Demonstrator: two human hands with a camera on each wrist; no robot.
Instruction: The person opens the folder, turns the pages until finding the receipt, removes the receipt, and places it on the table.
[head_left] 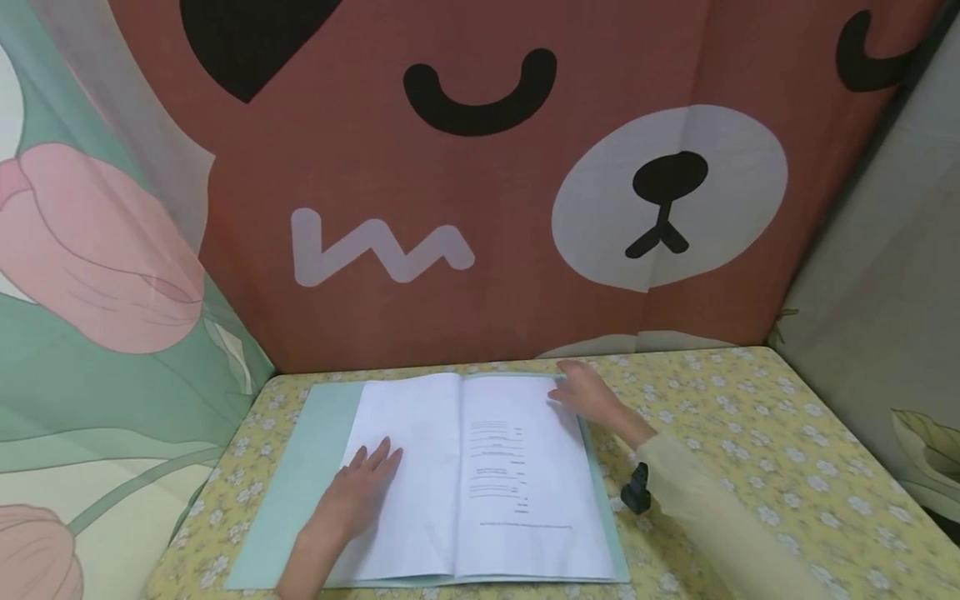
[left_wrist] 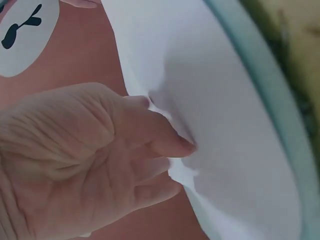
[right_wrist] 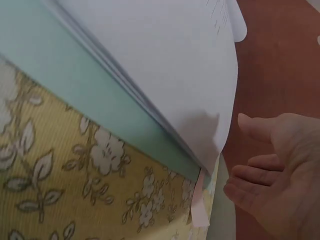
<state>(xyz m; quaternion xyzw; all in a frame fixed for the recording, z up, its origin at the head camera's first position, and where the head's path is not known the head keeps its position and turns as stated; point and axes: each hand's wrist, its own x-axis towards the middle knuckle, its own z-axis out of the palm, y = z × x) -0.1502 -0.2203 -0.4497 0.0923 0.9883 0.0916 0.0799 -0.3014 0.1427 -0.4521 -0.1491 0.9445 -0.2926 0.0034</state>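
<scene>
A pale green folder [head_left: 288,483] lies spread on the table, with white sheets on it. The left page [head_left: 420,500] is blank; on the right page [head_left: 555,475] are short printed lines. My left hand [head_left: 356,493] lies over the left page with its fingers extended, its fingertips [left_wrist: 186,146] at the paper in the left wrist view. Close to the top right corner of the right page is my right hand [head_left: 588,396]. In the right wrist view its thumb and fingers stand apart from the paper edge [right_wrist: 220,135], with nothing between them.
A yellow floral cloth [head_left: 750,467] covers the table. A pale pink strip [right_wrist: 200,210] pokes out by the folder's corner. Behind the table hangs a brown curtain [head_left: 510,308] with a bear print; a green floral curtain [head_left: 90,375] hangs at the left.
</scene>
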